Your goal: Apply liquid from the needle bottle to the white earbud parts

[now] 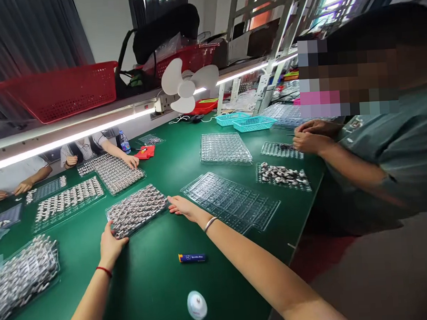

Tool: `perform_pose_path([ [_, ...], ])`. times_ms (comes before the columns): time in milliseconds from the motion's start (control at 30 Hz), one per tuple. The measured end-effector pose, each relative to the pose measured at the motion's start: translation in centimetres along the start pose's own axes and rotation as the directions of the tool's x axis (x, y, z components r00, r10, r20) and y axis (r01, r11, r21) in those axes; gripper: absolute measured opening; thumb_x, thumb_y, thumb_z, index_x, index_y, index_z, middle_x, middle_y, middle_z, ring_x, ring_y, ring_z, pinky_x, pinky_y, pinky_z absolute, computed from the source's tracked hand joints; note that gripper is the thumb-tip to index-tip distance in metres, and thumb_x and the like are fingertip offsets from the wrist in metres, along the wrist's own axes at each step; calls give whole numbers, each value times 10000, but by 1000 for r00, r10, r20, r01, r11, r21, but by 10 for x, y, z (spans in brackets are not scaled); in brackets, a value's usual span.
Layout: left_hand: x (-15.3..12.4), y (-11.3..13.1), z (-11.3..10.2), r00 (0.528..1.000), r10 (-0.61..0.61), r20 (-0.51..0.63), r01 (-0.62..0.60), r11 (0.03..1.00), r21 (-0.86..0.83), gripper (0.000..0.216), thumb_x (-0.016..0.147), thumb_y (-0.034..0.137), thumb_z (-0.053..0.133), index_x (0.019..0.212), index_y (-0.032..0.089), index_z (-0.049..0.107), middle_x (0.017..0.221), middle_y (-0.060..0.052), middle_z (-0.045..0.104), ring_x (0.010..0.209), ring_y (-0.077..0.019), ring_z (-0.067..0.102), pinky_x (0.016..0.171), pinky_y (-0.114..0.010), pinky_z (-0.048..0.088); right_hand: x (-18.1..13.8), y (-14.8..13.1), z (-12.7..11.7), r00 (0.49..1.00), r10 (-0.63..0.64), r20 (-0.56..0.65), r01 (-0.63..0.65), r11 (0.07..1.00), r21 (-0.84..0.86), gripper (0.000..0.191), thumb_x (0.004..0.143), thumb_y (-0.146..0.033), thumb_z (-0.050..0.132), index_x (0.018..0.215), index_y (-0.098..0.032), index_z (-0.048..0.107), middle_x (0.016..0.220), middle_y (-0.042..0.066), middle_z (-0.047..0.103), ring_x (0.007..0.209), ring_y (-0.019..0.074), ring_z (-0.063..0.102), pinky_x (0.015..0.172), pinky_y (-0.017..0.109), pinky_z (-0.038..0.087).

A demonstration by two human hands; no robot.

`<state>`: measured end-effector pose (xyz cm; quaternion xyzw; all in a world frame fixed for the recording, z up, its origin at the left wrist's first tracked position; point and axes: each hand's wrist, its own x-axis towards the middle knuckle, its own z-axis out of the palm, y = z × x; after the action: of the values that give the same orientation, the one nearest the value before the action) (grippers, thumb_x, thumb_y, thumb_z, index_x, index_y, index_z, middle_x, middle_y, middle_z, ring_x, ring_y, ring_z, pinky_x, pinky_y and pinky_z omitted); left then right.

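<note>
A clear plastic tray (137, 209), filled with rows of small white-and-dark parts, lies between my hands on the green table. My left hand (111, 245) grips its near left corner, thumb along the front edge. At the right end, my right hand (181, 207) pinches the tray's edge, with some fingertips hidden. The kind of the small parts is too small to tell. Just right of my right hand, empty clear trays (233, 199) lie overlapping. In front of me are a blue-and-yellow tube-shaped item (192, 258) and a round white item (197, 305).
Stacked filled trays (24, 272) stand at the left, with another filled tray (70, 198) behind. Across the table, co-workers' hands (131, 161) handle trays. A person (373, 147) sits at right by a tray of dark-and-white parts (284, 176). A fan (186, 87) and turquoise baskets (254, 124) are farther back.
</note>
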<state>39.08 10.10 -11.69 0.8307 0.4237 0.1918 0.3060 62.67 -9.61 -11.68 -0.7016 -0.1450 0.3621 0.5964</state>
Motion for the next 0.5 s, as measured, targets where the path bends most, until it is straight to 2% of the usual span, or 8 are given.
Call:
perform_pose_path([
  [100,10,7,8,1000,-12,6,12,1000,-2,823,695,215,787,1418,152,399,1176,-136,615,818,-194,652,873,-406,515,11,-5,0,1000,24,14,-25,998,62,325,964,-384,569,1195,-156,587,1150,83,635,951,199,652,819,397,561],
  [200,19,13,12,1000,-30,1,30,999,-12,598,847,284,685,1381,173,439,1202,-112,601,967,-224,632,886,-449,519,20,-6,0,999,40,14,-41,992,123,336,965,-387,567,1207,-155,580,1151,84,634,948,200,653,814,397,563],
  [300,27,18,16,999,-51,-5,51,998,-26,462,904,327,622,1323,177,497,1222,-103,588,1046,-241,607,897,-467,520,27,-4,-3,999,48,-1,-47,982,184,338,968,-388,563,1212,-155,576,1142,83,637,935,196,657,802,390,567],
  [400,27,21,21,997,-72,-8,72,996,-46,436,906,336,621,1297,172,516,1221,-104,585,1024,-233,612,871,-451,535,27,2,-6,999,51,-16,-47,974,222,323,969,-379,564,1198,-152,583,1121,79,644,913,188,661,785,377,572],
  [500,6,19,18,996,-83,-20,82,994,-73,435,906,324,623,1296,167,510,1193,-101,591,942,-205,628,806,-405,557,16,12,-6,999,37,-16,-33,976,216,291,972,-353,564,1180,-152,591,1115,76,645,908,182,660,781,367,573],
])
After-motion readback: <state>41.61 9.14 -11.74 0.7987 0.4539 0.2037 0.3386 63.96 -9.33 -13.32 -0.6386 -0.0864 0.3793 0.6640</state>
